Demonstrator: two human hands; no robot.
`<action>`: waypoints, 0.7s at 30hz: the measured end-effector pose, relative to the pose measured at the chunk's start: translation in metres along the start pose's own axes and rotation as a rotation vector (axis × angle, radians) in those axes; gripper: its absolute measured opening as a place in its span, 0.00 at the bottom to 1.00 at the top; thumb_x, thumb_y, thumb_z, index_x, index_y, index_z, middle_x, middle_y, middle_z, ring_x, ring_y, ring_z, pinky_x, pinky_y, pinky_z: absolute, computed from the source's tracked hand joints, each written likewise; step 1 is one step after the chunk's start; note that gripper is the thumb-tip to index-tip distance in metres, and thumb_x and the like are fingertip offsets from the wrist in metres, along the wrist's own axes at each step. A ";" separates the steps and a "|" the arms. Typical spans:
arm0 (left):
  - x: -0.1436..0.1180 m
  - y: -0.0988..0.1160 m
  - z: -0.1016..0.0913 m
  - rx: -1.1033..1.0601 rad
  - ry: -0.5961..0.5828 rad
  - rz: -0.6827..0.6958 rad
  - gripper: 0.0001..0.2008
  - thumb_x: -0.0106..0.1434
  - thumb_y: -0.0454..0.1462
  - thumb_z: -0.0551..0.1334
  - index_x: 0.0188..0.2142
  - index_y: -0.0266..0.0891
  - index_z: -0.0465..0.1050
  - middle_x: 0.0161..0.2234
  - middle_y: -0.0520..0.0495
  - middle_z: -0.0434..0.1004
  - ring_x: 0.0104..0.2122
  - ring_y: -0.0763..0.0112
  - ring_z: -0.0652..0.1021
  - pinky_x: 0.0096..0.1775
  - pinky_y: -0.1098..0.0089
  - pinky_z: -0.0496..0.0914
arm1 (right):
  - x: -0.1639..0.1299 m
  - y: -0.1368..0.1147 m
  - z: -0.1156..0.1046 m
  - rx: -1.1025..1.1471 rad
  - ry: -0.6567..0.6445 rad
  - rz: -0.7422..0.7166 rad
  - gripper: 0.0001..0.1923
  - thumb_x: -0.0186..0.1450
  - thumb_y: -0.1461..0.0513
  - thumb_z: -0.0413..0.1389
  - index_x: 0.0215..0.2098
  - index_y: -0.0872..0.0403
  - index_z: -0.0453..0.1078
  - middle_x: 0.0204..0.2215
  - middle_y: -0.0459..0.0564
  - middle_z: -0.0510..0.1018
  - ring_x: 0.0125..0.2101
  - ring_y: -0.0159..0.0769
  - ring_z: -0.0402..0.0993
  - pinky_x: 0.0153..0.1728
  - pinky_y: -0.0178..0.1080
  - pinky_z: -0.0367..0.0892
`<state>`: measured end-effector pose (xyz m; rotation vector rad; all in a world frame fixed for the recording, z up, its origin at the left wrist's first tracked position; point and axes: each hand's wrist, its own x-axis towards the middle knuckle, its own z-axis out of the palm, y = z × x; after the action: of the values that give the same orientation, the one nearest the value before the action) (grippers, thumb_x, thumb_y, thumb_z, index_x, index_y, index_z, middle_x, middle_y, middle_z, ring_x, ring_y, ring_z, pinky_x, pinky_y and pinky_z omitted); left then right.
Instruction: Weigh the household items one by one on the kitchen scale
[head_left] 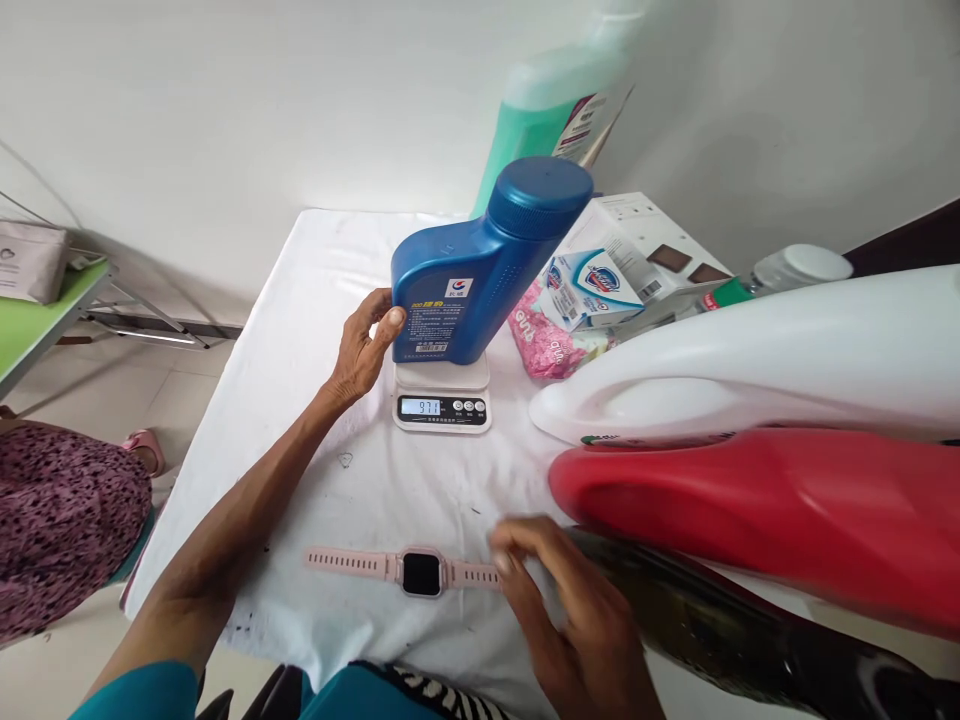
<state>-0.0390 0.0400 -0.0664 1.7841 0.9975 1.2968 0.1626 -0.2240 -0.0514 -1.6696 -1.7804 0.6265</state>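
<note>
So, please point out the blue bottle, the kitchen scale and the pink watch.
blue bottle (465, 285): head view, on its front label.
kitchen scale (442, 407): head view, on its display panel.
pink watch (421, 573): head view, on its dark screen.

A blue bottle is stood on a small white scale at mid-desk, display lit, and is touched on its near-left edge by the left hand, thumb laid on the label side, fingers not closed around it. The right hand is blurred, laid flat on the white cloth at the strap end of a pink watch, nothing seen gripped. White, red and dark bottles are laid on their sides at right, with a soap box, a pink packet and a green bottle behind the scale.
</note>
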 end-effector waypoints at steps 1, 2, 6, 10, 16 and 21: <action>0.000 0.001 -0.001 0.005 -0.004 -0.003 0.30 0.71 0.64 0.54 0.47 0.43 0.79 0.44 0.43 0.81 0.44 0.57 0.77 0.49 0.57 0.71 | 0.017 0.003 0.010 -0.020 0.054 -0.063 0.09 0.79 0.58 0.50 0.51 0.49 0.71 0.42 0.52 0.81 0.41 0.41 0.80 0.42 0.40 0.76; 0.000 0.001 -0.002 0.012 -0.010 -0.007 0.30 0.71 0.63 0.54 0.48 0.43 0.79 0.45 0.43 0.81 0.45 0.57 0.77 0.50 0.57 0.71 | 0.032 0.007 0.020 -0.060 0.095 -0.119 0.10 0.79 0.60 0.49 0.54 0.51 0.70 0.44 0.54 0.81 0.44 0.43 0.80 0.45 0.42 0.75; 0.001 0.000 -0.002 0.037 -0.025 -0.006 0.29 0.70 0.63 0.56 0.45 0.43 0.79 0.45 0.43 0.82 0.45 0.57 0.78 0.50 0.57 0.71 | 0.068 0.025 0.055 -0.162 0.126 -0.219 0.13 0.78 0.68 0.44 0.42 0.52 0.69 0.34 0.50 0.76 0.36 0.40 0.75 0.38 0.41 0.71; 0.002 -0.003 0.000 0.044 -0.029 -0.027 0.29 0.69 0.63 0.57 0.43 0.43 0.80 0.42 0.44 0.82 0.42 0.58 0.78 0.49 0.57 0.72 | 0.077 0.035 0.065 -0.236 0.037 -0.238 0.14 0.78 0.67 0.46 0.36 0.51 0.67 0.32 0.48 0.74 0.33 0.39 0.72 0.35 0.41 0.66; 0.003 -0.005 -0.001 0.032 -0.052 -0.068 0.26 0.68 0.61 0.62 0.46 0.43 0.80 0.41 0.45 0.82 0.41 0.59 0.79 0.48 0.57 0.73 | 0.080 0.034 0.068 -0.268 0.055 -0.261 0.15 0.79 0.65 0.45 0.35 0.50 0.65 0.28 0.45 0.75 0.27 0.35 0.72 0.28 0.39 0.60; 0.005 -0.002 -0.004 0.010 -0.048 -0.089 0.23 0.64 0.58 0.68 0.45 0.43 0.80 0.43 0.44 0.83 0.44 0.57 0.81 0.50 0.57 0.75 | 0.075 0.037 0.071 -0.259 0.062 -0.243 0.17 0.81 0.64 0.43 0.34 0.50 0.65 0.25 0.43 0.75 0.23 0.32 0.71 0.25 0.38 0.57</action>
<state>-0.0419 0.0460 -0.0650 1.7498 1.0469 1.1911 0.1370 -0.1415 -0.1189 -1.5796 -2.0469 0.2426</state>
